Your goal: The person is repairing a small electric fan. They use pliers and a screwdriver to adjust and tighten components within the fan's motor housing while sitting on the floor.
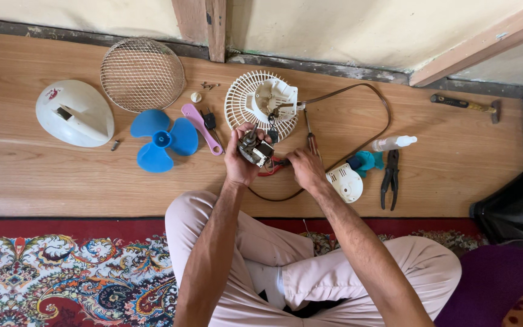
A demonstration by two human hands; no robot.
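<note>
1. The person is sitting cross-legged at the near edge of the wooden floor (43, 188), where it is meeting a patterned red rug (62, 272).
2. The left hand (239, 162) is gripping a small fan motor (254, 149), its fingers clenched around the motor body, just in front of the knees and near the middle of the floor.
3. The right hand (305, 169) is lying just beside the motor, its fingers curled at red wires (272, 168); whether they are pinching the wires, I cannot tell.
4. A white rear fan guard (260, 103) is lying just beyond the hands, toward the wall, with a brown cord (378, 140) looping from it round to the right and back under the right wrist.
5. Room on the left is being taken up by a blue fan blade (163, 139), a pink strip (201, 128), a wire mesh guard (142, 74) and a white fan base (74, 113) toward the far-left corner.
6. On the right, a round white cap (346, 182), pliers (390, 178), a small clear bottle (393, 143) and a hammer (464, 105) are lying well apart.
7. Bare floor is showing along the near edge on both sides of the legs.
</note>
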